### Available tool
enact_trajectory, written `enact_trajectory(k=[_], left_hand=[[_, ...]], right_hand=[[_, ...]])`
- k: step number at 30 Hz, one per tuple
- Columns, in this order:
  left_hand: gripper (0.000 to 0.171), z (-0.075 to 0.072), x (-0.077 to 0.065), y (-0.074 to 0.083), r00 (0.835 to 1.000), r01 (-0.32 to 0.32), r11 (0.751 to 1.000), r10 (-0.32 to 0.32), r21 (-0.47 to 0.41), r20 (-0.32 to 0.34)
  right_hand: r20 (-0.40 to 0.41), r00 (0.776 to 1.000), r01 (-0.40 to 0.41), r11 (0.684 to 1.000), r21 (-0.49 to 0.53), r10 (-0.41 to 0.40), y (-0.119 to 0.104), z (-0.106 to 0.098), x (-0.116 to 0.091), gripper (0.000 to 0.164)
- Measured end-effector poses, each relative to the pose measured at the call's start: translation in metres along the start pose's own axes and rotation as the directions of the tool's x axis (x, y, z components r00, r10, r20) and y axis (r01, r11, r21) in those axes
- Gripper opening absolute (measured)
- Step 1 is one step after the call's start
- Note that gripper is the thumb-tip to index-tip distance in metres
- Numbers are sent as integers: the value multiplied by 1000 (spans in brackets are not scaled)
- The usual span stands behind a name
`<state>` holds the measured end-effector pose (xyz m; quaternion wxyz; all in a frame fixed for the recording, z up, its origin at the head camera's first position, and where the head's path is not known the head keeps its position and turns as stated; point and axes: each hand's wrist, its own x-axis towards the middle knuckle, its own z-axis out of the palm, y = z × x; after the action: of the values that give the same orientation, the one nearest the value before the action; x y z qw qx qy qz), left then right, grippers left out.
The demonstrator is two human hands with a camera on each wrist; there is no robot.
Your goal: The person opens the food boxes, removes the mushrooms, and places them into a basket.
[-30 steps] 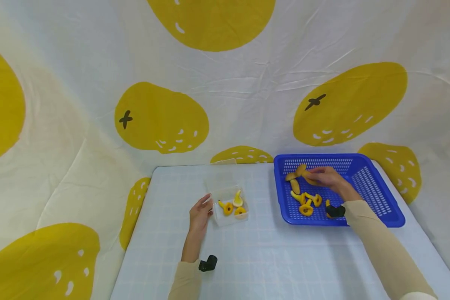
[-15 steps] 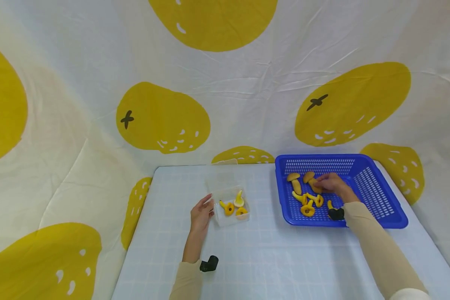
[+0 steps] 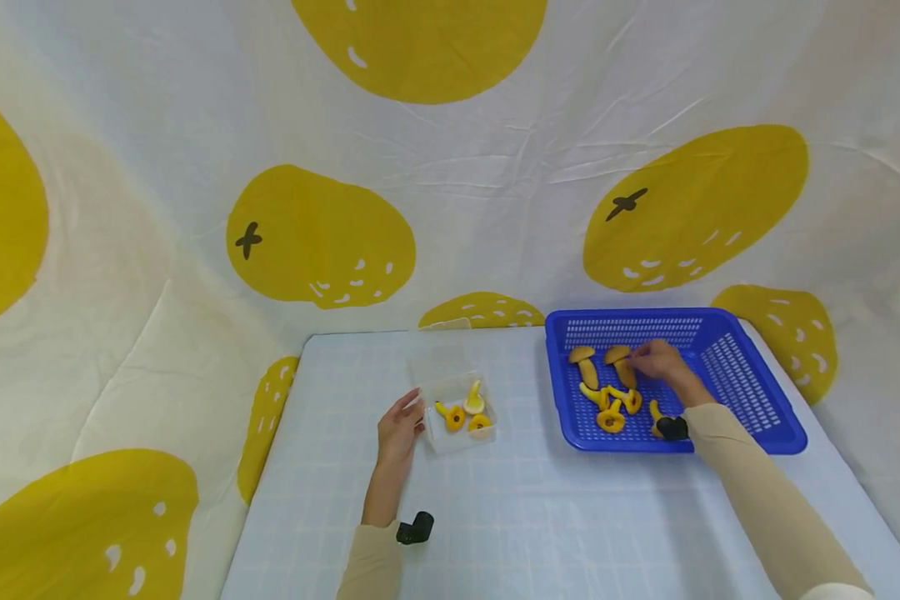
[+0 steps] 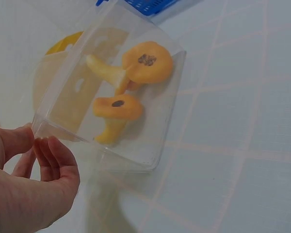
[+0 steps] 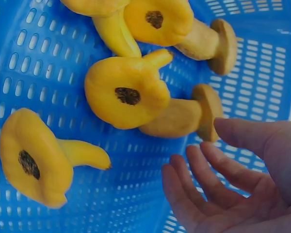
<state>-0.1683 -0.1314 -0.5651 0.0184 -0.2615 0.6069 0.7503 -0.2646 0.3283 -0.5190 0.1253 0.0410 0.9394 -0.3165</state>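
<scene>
My left hand (image 3: 400,429) pinches the left edge of a clear plastic box (image 3: 441,440); in the left wrist view, thumb and fingers meet at its rim corner. Inside the box lie several yellow chanterelle mushrooms (image 4: 119,108). Over the blue basket, my right hand (image 3: 663,362) has its fingers loosely bent, nothing between them. The thumb tip is right at the cap of a brown mushroom (image 5: 174,119) lying in the basket. Another brown mushroom (image 3: 587,371) lies to its left, and several chanterelles (image 5: 123,92) lie nearer the basket's front.
The blue basket (image 3: 783,446) has perforated raised walls and stands at the table's back right. The box's clear lid (image 3: 441,358) stands up behind it. A patterned cloth (image 3: 487,225) hangs behind the table (image 3: 525,517). A black camera (image 3: 416,527) sits on the left wrist.
My right hand has laid the brown mushroom down in the basket beside the other brown one and let it go. The left hand stays at the box edge.
</scene>
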Motion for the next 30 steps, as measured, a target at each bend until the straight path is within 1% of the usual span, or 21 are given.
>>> enact_trajectory(k=[4,7,11,14,19,27,30], left_hand=[[34,-1,0,0,1000,5,1000,-5,1,2],[34,-2,1,-1,1000,2,1000,-2,2,2],[35,-3,2,-1,1000,5,1000,-5,1,-7],[36,-3,2,-1,1000,-2,1000,2,-5,-10],[38,-3,1,0,1000,-17,1000,17,-17,-6],[39,-3,0,-1,998,-55,997,56,-53,22],[40,-2,-1,-1,998,-56,997,57,-55,25]], right_hand=[[-4,999,49,999,-22,-49,-9,-6,-6,38],[-19,994,106,994,-38,-107,-15,-7,-9,37],[-42,988,150,989,-3,-150,-28,-5,-15,37],[-67,980,188,981,40,-185,-39,-1,-18,33],[-96,960,272,959,80,-264,-56,7,-25,27],[-125,939,337,928,161,-320,-83,25,-38,21],[-126,929,368,910,192,-349,-93,33,-42,20]])
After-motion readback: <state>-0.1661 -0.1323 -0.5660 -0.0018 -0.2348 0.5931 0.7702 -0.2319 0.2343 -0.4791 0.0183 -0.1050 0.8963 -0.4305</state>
